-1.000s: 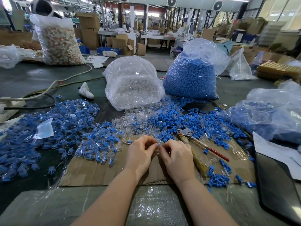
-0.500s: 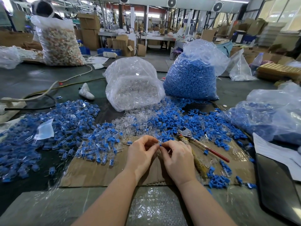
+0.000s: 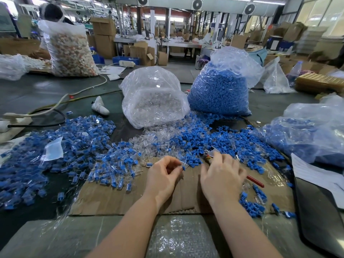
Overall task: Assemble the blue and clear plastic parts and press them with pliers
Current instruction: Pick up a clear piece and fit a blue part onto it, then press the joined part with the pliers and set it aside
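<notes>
My left hand (image 3: 163, 175) pinches a small blue and clear part (image 3: 183, 167) between thumb and fingertips above the cardboard sheet (image 3: 115, 200). To its right, my right hand (image 3: 222, 176) lies palm down with fingers apart over the pliers (image 3: 256, 181). Their red handle sticks out to the right of the hand and the metal head shows just beyond the fingertips. Loose blue caps (image 3: 229, 140) and clear pieces (image 3: 152, 139) are heaped just beyond my hands. A wide spread of joined blue-and-clear parts (image 3: 83, 146) covers the left.
A bag of clear parts (image 3: 154, 103) and a bag of blue caps (image 3: 219, 92) stand behind the heaps. Another bag with blue parts (image 3: 307, 138) lies at right, above a paper (image 3: 316, 175) and a dark tray (image 3: 320, 220). Cables (image 3: 55, 106) run across the left.
My hands, joined at the fingertips before, have come apart. The right hand has moved right onto the pliers; the left keeps the small part.
</notes>
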### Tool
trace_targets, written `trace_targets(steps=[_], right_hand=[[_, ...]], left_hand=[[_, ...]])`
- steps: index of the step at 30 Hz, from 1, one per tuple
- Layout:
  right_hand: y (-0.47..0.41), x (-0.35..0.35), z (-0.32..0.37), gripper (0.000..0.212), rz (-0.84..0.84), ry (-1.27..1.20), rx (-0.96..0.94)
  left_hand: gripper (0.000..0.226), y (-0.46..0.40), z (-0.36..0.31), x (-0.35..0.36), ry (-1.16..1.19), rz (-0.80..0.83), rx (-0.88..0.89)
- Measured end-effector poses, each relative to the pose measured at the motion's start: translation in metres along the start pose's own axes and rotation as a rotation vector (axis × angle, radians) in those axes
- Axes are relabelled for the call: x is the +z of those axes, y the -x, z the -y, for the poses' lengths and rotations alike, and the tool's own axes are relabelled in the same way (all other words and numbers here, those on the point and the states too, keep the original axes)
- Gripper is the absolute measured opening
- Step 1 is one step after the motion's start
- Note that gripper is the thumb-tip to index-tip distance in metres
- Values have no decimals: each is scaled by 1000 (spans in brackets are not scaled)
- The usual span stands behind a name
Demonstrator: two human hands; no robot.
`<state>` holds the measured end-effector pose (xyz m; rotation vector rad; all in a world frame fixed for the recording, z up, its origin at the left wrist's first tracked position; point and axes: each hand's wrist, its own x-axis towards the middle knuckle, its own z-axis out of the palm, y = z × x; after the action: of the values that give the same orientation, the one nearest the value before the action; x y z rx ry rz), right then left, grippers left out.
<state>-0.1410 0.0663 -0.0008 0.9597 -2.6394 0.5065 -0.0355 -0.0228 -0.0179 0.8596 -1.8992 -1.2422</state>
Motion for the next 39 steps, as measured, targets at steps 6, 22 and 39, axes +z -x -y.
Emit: trace_targets(steps=[6,22,39], right_hand=[[-16,-4,-26,79,390,282,177],[-20,-33,-16,32,329,-108,-148],[-15,-64,1,22,1008,-665,142]], left_hand=[[16,0,-3,-2,-14,11,0],[11,-8,-8,-4,169,-14,-128],[10,-25,-22,-15,320,-121,-323]])
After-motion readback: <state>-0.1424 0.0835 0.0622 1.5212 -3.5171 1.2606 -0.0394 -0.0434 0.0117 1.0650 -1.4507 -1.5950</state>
